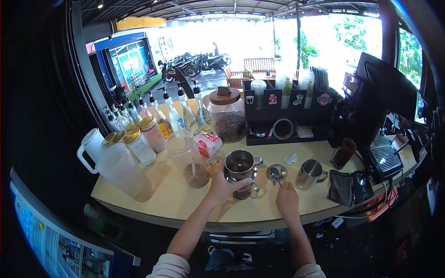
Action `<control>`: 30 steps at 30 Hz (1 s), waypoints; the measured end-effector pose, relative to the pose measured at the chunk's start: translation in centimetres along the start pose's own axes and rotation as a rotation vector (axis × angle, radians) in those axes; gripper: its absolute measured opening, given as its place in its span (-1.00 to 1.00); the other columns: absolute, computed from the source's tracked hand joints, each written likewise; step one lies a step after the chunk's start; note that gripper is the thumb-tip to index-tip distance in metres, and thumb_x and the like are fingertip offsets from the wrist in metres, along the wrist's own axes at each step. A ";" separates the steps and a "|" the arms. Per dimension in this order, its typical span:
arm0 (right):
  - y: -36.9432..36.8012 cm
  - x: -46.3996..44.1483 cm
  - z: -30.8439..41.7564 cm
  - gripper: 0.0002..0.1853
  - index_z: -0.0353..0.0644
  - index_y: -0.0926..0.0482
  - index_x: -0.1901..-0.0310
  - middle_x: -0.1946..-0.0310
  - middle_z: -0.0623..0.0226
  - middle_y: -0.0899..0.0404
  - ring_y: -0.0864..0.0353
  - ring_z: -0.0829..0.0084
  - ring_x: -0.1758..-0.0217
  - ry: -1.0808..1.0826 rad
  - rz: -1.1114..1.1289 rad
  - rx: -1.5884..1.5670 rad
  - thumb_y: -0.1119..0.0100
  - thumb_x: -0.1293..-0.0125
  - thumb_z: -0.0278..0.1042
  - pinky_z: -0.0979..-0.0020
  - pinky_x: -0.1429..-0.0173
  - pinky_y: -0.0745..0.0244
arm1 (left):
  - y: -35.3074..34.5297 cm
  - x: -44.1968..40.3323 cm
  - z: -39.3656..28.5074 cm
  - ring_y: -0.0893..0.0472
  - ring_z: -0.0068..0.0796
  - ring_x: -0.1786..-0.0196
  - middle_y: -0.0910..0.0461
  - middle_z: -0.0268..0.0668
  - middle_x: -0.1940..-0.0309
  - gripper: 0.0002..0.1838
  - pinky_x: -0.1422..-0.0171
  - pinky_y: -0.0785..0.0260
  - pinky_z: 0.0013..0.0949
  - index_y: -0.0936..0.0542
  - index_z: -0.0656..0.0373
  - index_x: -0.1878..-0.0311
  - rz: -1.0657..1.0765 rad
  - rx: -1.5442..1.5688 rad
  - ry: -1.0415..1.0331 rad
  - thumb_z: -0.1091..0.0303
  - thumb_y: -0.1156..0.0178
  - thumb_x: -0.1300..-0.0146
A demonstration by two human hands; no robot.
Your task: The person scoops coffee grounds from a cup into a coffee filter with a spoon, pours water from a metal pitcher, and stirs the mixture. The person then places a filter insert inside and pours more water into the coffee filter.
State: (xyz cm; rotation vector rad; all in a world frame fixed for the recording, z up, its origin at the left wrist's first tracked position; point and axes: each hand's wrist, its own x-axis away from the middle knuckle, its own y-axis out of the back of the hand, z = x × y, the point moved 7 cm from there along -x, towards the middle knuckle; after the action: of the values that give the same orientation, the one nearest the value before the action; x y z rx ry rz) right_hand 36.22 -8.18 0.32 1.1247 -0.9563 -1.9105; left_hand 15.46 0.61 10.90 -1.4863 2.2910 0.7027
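Note:
My left hand is wrapped round a stainless steel cup with dark liquid inside and a handle on its right. Just under that cup is a glass mug; whether the two touch is hidden by my hand. Between the fingers of my right hand is the handle of a metal spoon. The spoon's bowl end lies in a small round metal dish on the counter. Right of the dish stands a steel pitcher, and a crumpled white tissue lies behind it.
Left on the counter are a plastic pitcher, lidded jars and several pump bottles. A large jar and a black cup organizer stand behind. An espresso machine is at right.

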 end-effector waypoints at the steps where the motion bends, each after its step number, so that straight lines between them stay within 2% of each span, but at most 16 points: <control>1: 0.2 -0.1 0.0 -0.88 -0.32 -0.40 0.23 0.22 -0.01 -0.54 -0.64 0.01 0.21 0.002 -0.002 0.001 0.00 -0.30 -0.44 0.13 0.21 -0.55 | 0.0 0.0 0.0 -0.58 -0.38 -0.06 -0.58 -0.23 0.02 -0.26 -0.22 -0.38 -0.29 -0.43 0.22 -0.14 -0.007 0.001 0.003 0.26 -0.54 0.14; 4: 2.4 -0.3 -0.2 -0.90 -0.33 -0.39 0.26 0.29 -0.06 -0.55 -0.62 -0.03 0.26 -0.007 -0.054 -0.121 0.02 -0.32 -0.46 0.10 0.24 -0.53 | 0.0 -0.2 0.0 -0.58 -0.38 -0.06 -0.58 -0.23 0.02 -0.27 -0.22 -0.39 -0.29 -0.44 0.22 -0.14 -0.003 0.019 -0.033 0.27 -0.55 0.14; 6: 3.9 -1.4 -1.0 -0.90 -0.33 -0.37 0.27 0.39 -0.07 -0.54 -0.59 -0.08 0.30 -0.169 0.057 -0.170 -0.01 -0.32 -0.48 0.12 0.26 -0.49 | 0.0 -0.1 -0.1 -0.58 -0.38 -0.06 -0.58 -0.23 0.02 -0.27 -0.21 -0.39 -0.28 -0.44 0.22 -0.13 -0.010 0.034 -0.035 0.27 -0.55 0.15; 7: 5.5 -1.7 -0.6 -0.90 -0.33 -0.37 0.27 0.39 -0.07 -0.54 -0.59 -0.08 0.30 -0.169 0.055 -0.163 -0.01 -0.32 -0.48 0.12 0.26 -0.49 | 0.0 -0.1 -0.1 -0.58 -0.38 -0.06 -0.58 -0.22 0.02 -0.27 -0.21 -0.39 -0.28 -0.44 0.23 -0.13 -0.014 0.045 -0.034 0.28 -0.55 0.15; 9: 10.5 -2.4 1.7 -0.91 -0.33 -0.39 0.24 0.45 -0.04 -0.54 -0.59 -0.07 0.30 0.029 -0.133 -0.436 -0.05 -0.31 -0.50 0.15 0.29 -0.45 | 0.1 -0.1 -0.1 -0.58 -0.37 -0.07 -0.58 -0.22 0.02 -0.26 -0.21 -0.39 -0.28 -0.44 0.22 -0.13 -0.024 0.038 -0.037 0.27 -0.55 0.16; 10: 12.1 -2.7 2.5 -0.91 -0.33 -0.39 0.24 0.45 -0.04 -0.54 -0.59 -0.07 0.30 0.027 -0.134 -0.428 -0.05 -0.31 -0.50 0.15 0.29 -0.45 | 0.1 -0.1 -0.1 -0.58 -0.37 -0.07 -0.58 -0.22 0.02 -0.25 -0.21 -0.39 -0.28 -0.44 0.22 -0.14 -0.032 0.022 -0.038 0.26 -0.56 0.16; 12: 15.1 -3.1 6.5 -0.91 -0.32 -0.44 0.20 0.44 0.00 -0.53 -0.56 0.03 0.37 0.315 -0.146 -0.590 -0.09 -0.27 -0.59 0.30 0.31 -0.41 | 0.1 0.0 -0.2 -0.58 -0.36 -0.07 -0.58 -0.22 0.02 -0.24 -0.21 -0.39 -0.28 -0.43 0.22 -0.14 -0.035 0.037 -0.007 0.25 -0.56 0.17; 13: 16.1 -3.3 8.5 -0.90 -0.28 -0.48 0.18 0.40 0.09 -0.53 -0.57 0.06 0.36 0.461 -0.162 -0.478 -0.09 -0.27 -0.54 0.26 0.29 -0.44 | 0.2 0.1 -0.1 -0.58 -0.36 -0.06 -0.58 -0.21 0.02 -0.23 -0.20 -0.39 -0.28 -0.43 0.22 -0.15 -0.041 0.043 0.024 0.24 -0.56 0.18; 14: 16.8 -3.7 9.7 -0.90 -0.28 -0.48 0.18 0.40 0.09 -0.53 -0.57 0.06 0.36 0.455 -0.160 -0.476 -0.09 -0.27 -0.54 0.26 0.29 -0.44 | 0.2 0.1 -0.2 -0.58 -0.36 -0.06 -0.58 -0.21 0.02 -0.23 -0.20 -0.39 -0.28 -0.43 0.22 -0.15 -0.036 0.046 0.028 0.24 -0.56 0.18; 16: 15.8 -4.3 13.0 -0.90 -0.26 -0.49 0.22 0.34 0.12 -0.51 -0.60 0.05 0.30 0.557 0.046 -0.152 -0.06 -0.24 -0.50 0.14 0.29 -0.46 | 0.3 0.1 -0.2 -0.57 -0.35 -0.07 -0.57 -0.20 0.02 -0.21 -0.21 -0.38 -0.27 -0.43 0.22 -0.15 -0.031 0.024 0.038 0.22 -0.57 0.18; 17: 15.4 -5.0 13.8 -0.90 -0.26 -0.49 0.22 0.34 0.12 -0.51 -0.60 0.05 0.30 0.552 0.048 -0.152 -0.06 -0.24 -0.50 0.14 0.29 -0.46 | 0.4 0.1 -0.2 -0.57 -0.35 -0.07 -0.57 -0.20 0.02 -0.21 -0.21 -0.38 -0.27 -0.43 0.22 -0.15 -0.028 0.025 0.041 0.22 -0.57 0.18; 19: 14.1 -5.7 15.7 -0.85 -0.22 -0.52 0.21 0.35 0.19 -0.49 -0.61 0.09 0.27 0.742 0.100 0.012 -0.09 -0.16 -0.47 0.13 0.28 -0.47 | 0.3 0.0 0.1 -0.56 -0.34 -0.09 -0.56 -0.20 0.01 -0.20 -0.23 -0.37 -0.27 -0.43 0.22 -0.16 -0.007 0.058 0.066 0.22 -0.57 0.19; 20: 14.5 -6.3 16.0 -0.85 -0.22 -0.52 0.21 0.35 0.19 -0.49 -0.61 0.09 0.27 0.741 0.099 0.010 -0.09 -0.16 -0.47 0.13 0.28 -0.47 | 0.2 0.0 0.1 -0.56 -0.34 -0.09 -0.56 -0.20 0.01 -0.20 -0.23 -0.37 -0.27 -0.43 0.22 -0.16 -0.006 0.057 0.065 0.22 -0.57 0.19; 23: 15.5 -6.7 17.5 -0.78 -0.18 -0.51 0.15 0.34 0.23 -0.49 -0.62 0.12 0.32 0.940 0.315 0.080 -0.11 -0.12 -0.50 0.21 0.30 -0.50 | 0.4 -0.1 0.2 -0.56 -0.34 -0.10 -0.56 -0.19 0.00 -0.19 -0.24 -0.37 -0.27 -0.42 0.22 -0.17 -0.030 0.033 0.053 0.22 -0.58 0.19; 28: 14.5 -7.5 17.8 -0.76 -0.13 -0.53 0.17 0.33 0.26 -0.53 -0.65 0.21 0.31 0.978 0.224 0.220 -0.19 -0.07 -0.49 0.22 0.30 -0.53 | 0.2 -0.1 0.2 -0.54 -0.32 -0.12 -0.53 -0.18 -0.02 -0.17 -0.25 -0.35 -0.28 -0.40 0.23 -0.19 -0.011 0.055 0.031 0.21 -0.57 0.18; 30: 14.8 -7.3 18.2 -0.76 -0.15 -0.52 0.17 0.33 0.26 -0.53 -0.66 0.23 0.29 1.037 0.334 0.206 -0.20 -0.07 -0.50 0.24 0.30 -0.54 | 0.2 -0.2 0.5 -0.54 -0.32 -0.12 -0.53 -0.18 -0.03 -0.17 -0.25 -0.35 -0.28 -0.40 0.23 -0.20 -0.014 0.051 0.022 0.21 -0.57 0.18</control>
State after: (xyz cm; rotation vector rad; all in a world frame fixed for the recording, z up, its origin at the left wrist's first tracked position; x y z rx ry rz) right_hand 25.36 -4.68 22.11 1.6744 -0.6627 -0.7592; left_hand 15.36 1.05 10.65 -1.4926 2.2945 0.6223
